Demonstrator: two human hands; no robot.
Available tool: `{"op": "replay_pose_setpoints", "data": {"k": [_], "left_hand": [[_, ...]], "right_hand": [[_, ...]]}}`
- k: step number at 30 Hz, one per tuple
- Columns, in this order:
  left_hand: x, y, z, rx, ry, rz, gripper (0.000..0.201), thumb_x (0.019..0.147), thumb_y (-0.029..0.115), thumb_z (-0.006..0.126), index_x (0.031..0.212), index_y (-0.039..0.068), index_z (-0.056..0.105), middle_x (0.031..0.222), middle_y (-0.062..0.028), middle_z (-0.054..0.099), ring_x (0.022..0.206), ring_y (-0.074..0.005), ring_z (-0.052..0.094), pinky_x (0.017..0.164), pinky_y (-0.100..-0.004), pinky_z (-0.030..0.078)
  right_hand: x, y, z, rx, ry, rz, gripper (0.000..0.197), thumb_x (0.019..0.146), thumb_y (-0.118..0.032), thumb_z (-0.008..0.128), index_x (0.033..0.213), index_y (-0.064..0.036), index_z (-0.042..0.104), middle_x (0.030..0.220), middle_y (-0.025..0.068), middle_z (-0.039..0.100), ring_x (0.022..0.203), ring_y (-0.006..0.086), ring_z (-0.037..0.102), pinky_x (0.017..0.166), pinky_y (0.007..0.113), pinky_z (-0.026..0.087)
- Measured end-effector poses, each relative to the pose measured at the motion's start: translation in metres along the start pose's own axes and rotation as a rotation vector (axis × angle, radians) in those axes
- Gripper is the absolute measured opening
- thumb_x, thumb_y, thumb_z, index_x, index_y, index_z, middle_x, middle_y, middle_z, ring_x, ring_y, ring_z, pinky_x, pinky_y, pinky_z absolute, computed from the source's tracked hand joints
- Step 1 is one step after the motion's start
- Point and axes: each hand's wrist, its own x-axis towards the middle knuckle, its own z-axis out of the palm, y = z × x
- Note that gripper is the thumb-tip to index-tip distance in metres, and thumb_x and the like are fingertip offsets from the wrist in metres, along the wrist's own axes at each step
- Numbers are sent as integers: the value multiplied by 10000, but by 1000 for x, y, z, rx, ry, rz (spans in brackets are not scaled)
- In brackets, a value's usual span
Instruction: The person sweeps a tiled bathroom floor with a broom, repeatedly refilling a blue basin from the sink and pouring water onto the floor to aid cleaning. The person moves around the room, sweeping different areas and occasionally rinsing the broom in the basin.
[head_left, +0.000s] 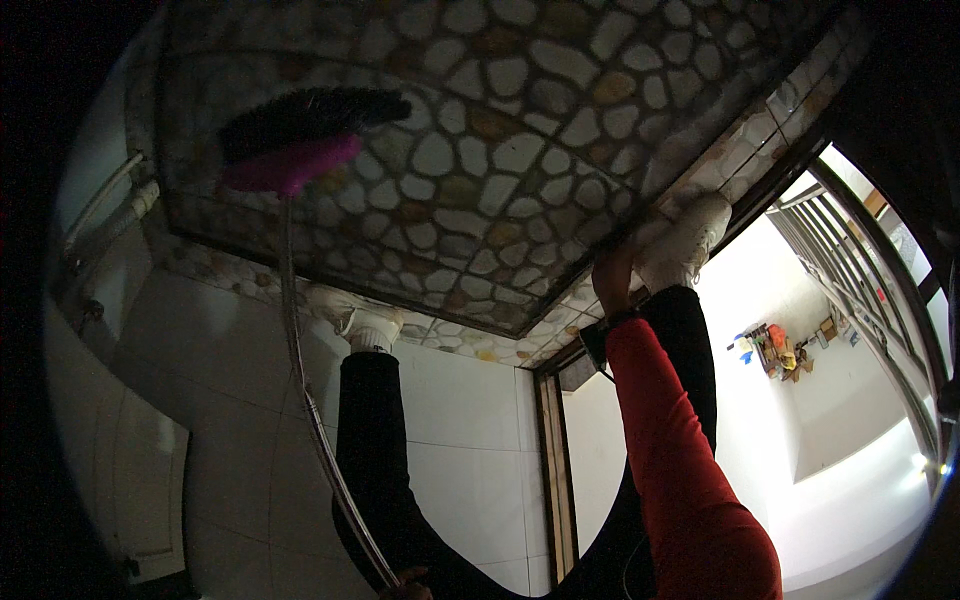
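A pebble-patterned floor (470, 190) is filling the upper part of the view, a dark border line (440, 311) bounding it along its lower side and turning a corner toward the upper right. The broom (290, 170) is lying with its purple head and black bristles over the upper left of this floor, the bristles facing away from the handle; whether they are pressing down, cannot tell. Its handle (291, 330) is crossing the border, passing left of the left white shoe (345, 315), and running to the lower edge. There the left hand (404, 586) is gripping it, fingers appearing curled round; the frame is cutting off the rest. The right hand (612, 277), below a red sleeve (680, 440), is reaching down just beside the right white shoe (685, 240), near the border; finger spread and any hold are staying unclear. Patterned floor is extending uncovered from the bristles rightward to the border. Black trousers (372, 430) are framing white tiles (465, 440); at right, a dark-framed doorway (553, 440) is opening onto a bright space.
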Motion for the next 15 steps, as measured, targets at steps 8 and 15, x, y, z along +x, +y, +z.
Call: {"op": "replay_pose_setpoints", "data": {"k": [8,15], "left_hand": [[3,-1,-3,180,62,-62,415,1010,153,487,1403,26,454,607,3,504,439,-83,445,430,-252,420],[-5,11,1,15,-8,-12,381,1014,153,487,1380,47,478,586,19,459,424,-76,402,407,-255,381]], "right_hand": [[-10,18,18,-335,-73,93,515,908,-169,614,1319,44,388,1294,251,464,1048,294,542,854,392,481],[-22,50,43,-599,-263,275,293,870,-211,660,1024,35,619,908,209,648,778,265,638,572,378,532]]}}
